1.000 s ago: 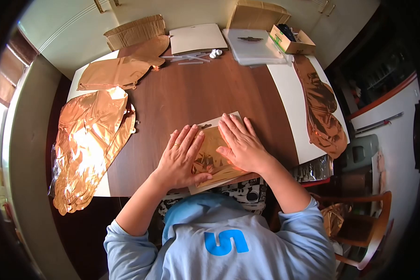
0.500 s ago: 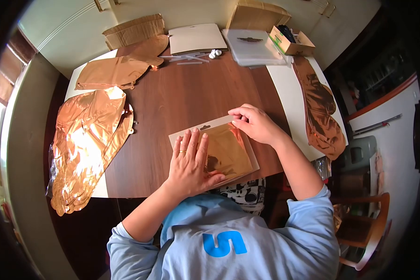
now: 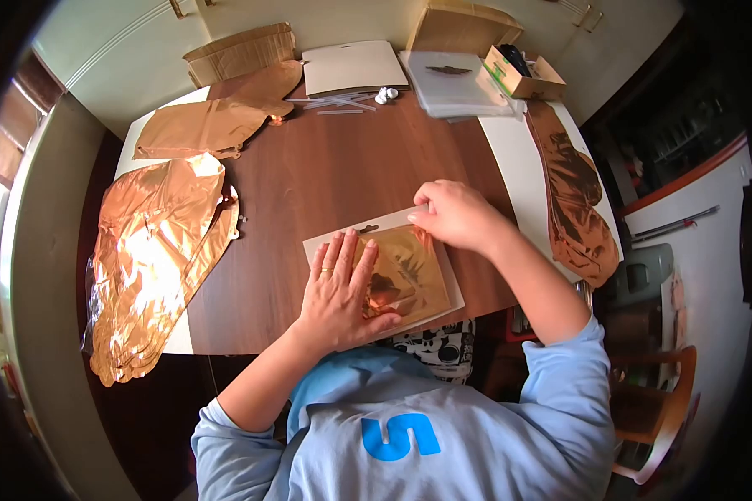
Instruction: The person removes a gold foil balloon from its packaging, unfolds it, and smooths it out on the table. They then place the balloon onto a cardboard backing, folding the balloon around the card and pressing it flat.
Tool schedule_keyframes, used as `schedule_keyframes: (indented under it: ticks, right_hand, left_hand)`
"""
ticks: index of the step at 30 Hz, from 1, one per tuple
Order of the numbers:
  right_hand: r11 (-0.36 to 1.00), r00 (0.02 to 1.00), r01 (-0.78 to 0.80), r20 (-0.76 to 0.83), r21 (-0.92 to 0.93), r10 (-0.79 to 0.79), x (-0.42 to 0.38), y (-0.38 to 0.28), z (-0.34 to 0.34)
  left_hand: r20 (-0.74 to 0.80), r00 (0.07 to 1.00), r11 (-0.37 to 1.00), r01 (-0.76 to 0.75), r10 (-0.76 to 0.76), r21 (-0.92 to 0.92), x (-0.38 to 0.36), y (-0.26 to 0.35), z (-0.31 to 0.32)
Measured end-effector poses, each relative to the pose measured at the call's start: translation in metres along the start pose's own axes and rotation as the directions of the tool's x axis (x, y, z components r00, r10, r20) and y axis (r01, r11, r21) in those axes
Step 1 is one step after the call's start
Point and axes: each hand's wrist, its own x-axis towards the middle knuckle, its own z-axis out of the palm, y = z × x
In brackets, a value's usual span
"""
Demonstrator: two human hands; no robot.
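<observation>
A flat packet (image 3: pixel 448 269) lies slightly turned at the table's front edge: a pale backing with a hang slot, and a folded rose-gold foil balloon (image 3: pixel 414 280) showing on its face. My left hand (image 3: pixel 338 288) rests flat on the packet's left part, fingers stretched out, a ring on one of them. At the upper right edge, my right hand (image 3: pixel 455 215) has its thumb and fingers closed on the packet's rim. Whether they pinch only a clear film or the card too is hidden.
Flat foil balloons (image 3: pixel 154 259) lie piled on the left, with more foil (image 3: pixel 200 129) behind. White sticks (image 3: pixel 334 104), a stack of card (image 3: pixel 351 67), clear bags (image 3: pixel 451 79) and a small box (image 3: pixel 526 79) line the back. Another foil piece (image 3: pixel 572 192) lies on the right.
My right hand has shifted slightly up along the packet's top edge, and its wrist has moved right. The foil's reflections and creases look different. My left hand has stayed in place.
</observation>
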Motion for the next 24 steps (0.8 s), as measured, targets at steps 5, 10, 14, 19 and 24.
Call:
schedule_keyframes:
  ticks: [5, 10, 14, 19, 24]
  right_hand:
    - [0.897, 0.903, 0.374, -0.130, -0.237, -0.410, -0.043, -0.025, 0.060]
    - [0.891, 0.934, 0.307, -0.071, -0.336, -0.349, -0.052, -0.002, 0.085]
    - [0.889, 0.931, 0.295, -0.105, -0.349, -0.351, -0.052, 0.007, 0.083]
    - [0.884, 0.928, 0.289, -0.119, -0.369, -0.353, -0.048, 0.014, 0.083]
    - [0.897, 0.942, 0.267, -0.103, -0.352, -0.320, -0.049, 0.012, 0.083]
  left_hand:
    - [0.011, 1.000, 1.000, -0.003, 0.003, 0.017, -0.001, 0.000, 0.002]
    - [0.006, 1.000, 1.000, -0.019, 0.019, 0.020, -0.004, -0.004, 0.004]
    - [0.021, 1.000, 0.999, -0.014, 0.013, 0.041, -0.005, -0.003, 0.004]
    - [-0.002, 1.000, 0.997, 0.014, -0.014, 0.080, -0.014, -0.004, 0.004]
    - [-0.031, 0.999, 0.994, 0.045, -0.042, 0.102, -0.013, -0.004, 0.002]
